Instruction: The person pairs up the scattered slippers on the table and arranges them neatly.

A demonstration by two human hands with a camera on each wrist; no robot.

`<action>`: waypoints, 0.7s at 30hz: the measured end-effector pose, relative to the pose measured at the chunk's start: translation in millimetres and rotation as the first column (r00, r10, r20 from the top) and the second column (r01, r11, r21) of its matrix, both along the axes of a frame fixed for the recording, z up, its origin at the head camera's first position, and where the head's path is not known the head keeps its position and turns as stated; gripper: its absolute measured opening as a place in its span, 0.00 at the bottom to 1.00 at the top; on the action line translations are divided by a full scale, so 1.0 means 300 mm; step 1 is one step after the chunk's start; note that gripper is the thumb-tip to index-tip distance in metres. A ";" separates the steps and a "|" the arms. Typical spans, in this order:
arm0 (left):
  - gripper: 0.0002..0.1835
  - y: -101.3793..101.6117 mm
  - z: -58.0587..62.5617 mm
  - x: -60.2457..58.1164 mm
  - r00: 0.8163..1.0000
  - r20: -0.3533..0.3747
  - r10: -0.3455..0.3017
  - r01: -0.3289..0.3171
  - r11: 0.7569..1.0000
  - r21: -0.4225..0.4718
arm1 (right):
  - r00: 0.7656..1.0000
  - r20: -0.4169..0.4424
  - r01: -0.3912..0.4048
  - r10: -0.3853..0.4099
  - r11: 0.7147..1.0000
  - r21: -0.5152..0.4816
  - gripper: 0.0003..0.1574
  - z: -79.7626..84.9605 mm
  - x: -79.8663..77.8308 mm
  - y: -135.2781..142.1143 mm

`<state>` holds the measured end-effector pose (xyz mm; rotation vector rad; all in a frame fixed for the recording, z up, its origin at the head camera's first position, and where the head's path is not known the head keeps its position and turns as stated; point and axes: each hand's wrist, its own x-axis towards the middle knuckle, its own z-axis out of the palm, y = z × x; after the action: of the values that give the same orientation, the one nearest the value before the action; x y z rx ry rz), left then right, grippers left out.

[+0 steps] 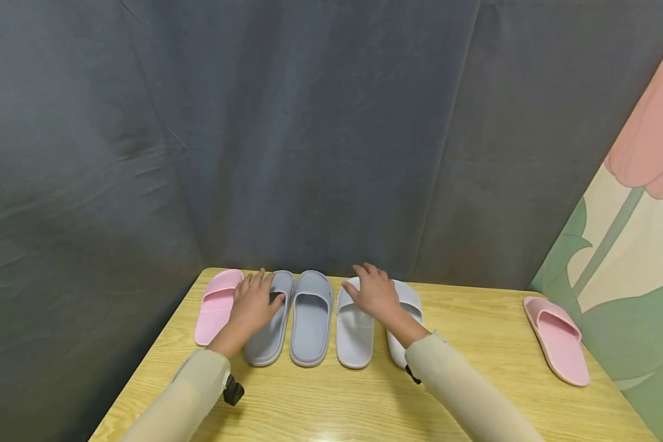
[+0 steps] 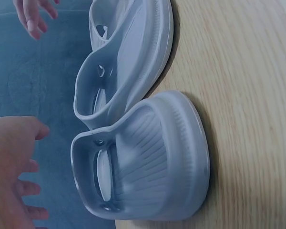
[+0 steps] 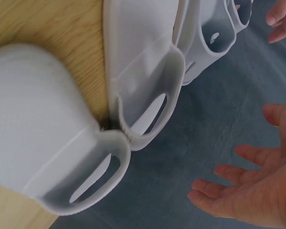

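Fingers spread, my left hand (image 1: 251, 308) is above the left grey slipper (image 1: 266, 344), near the pink slipper (image 1: 214, 316). In the left wrist view this hand (image 2: 9, 167) stands apart from the grey slippers, holding nothing. The second grey slipper (image 1: 310, 325) lies alongside the first. My right hand (image 1: 377, 296) is over a pair of white slippers, between the left one (image 1: 355, 344) and the right one (image 1: 398, 351), which its wrist partly hides. The right wrist view shows its fingers (image 3: 229, 174) extended and loosely bent, away from the white slippers.
Another pink slipper (image 1: 565, 350) lies alone at the right of the wooden table (image 1: 464, 344), angled the other way. A dark grey cloth (image 1: 320, 135) hangs behind and to the left. A flower-patterned surface (image 1: 630, 270) borders the right side.
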<state>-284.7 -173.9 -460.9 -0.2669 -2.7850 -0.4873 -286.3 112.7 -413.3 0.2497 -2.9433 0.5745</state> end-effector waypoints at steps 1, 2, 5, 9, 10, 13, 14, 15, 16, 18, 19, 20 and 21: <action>0.33 -0.003 0.001 0.001 1.000 0.004 0.004 -0.004 1.000 0.003 | 1.000 0.001 0.002 -0.002 1.000 0.001 0.40 -0.001 0.001 0.009; 0.33 -0.006 0.001 0.003 1.000 0.005 0.008 -0.008 1.000 0.005 | 1.000 0.006 0.005 -0.005 1.000 0.000 0.40 -0.001 0.001 0.019; 0.34 -0.017 0.003 0.006 1.000 0.017 0.022 -0.022 1.000 0.008 | 1.000 0.014 0.015 -0.015 1.000 0.007 0.40 -0.004 0.003 0.048; 0.36 -0.033 0.003 0.009 0.999 0.021 0.031 -0.031 1.000 0.004 | 1.000 0.016 0.025 -0.026 1.000 0.006 0.40 -0.008 0.008 0.081; 0.36 -0.037 0.004 0.009 0.999 0.020 0.031 -0.031 1.000 0.002 | 0.999 0.016 0.028 -0.028 1.000 0.005 0.40 -0.009 0.008 0.088; 0.37 -0.045 0.005 0.012 1.000 0.007 0.027 -0.027 1.000 0.009 | 0.999 0.011 0.032 -0.032 0.999 0.004 0.40 -0.007 0.012 0.105; 0.37 -0.048 0.006 0.013 1.000 0.004 0.027 -0.027 1.000 0.007 | 0.999 0.009 0.034 -0.034 0.999 0.001 0.40 -0.006 0.013 0.110; 0.37 -0.050 0.007 0.014 1.000 0.006 0.027 -0.027 1.000 0.007 | 0.999 0.005 0.036 -0.036 0.999 0.002 0.40 -0.005 0.014 0.116; 0.37 -0.052 0.010 0.016 1.000 0.011 0.029 -0.029 1.000 0.006 | 0.999 0.000 0.037 -0.037 0.999 0.003 0.40 -0.003 0.015 0.121; 0.38 -0.055 0.013 0.017 0.999 0.024 0.032 -0.032 0.999 -0.001 | 0.999 -0.002 0.038 -0.038 0.999 0.001 0.40 -0.001 0.020 0.131; 0.38 -0.057 0.017 0.018 0.999 0.034 0.036 -0.036 0.999 -0.007 | 0.999 -0.002 0.038 -0.038 0.999 0.001 0.40 0.001 0.022 0.136; 0.38 -0.059 0.019 0.020 0.998 0.045 0.038 -0.038 0.999 -0.009 | 0.999 -0.002 0.038 -0.038 0.999 0.003 0.40 0.001 0.023 0.142; 0.39 -0.062 0.021 0.020 0.998 0.055 0.039 -0.039 0.999 -0.011 | 0.999 -0.001 0.038 -0.038 0.999 0.006 0.40 0.001 0.024 0.147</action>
<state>-278.6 -192.5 -454.6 -0.2038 -2.8408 -0.4789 -279.0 156.8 -413.2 0.1935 -2.9420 0.5609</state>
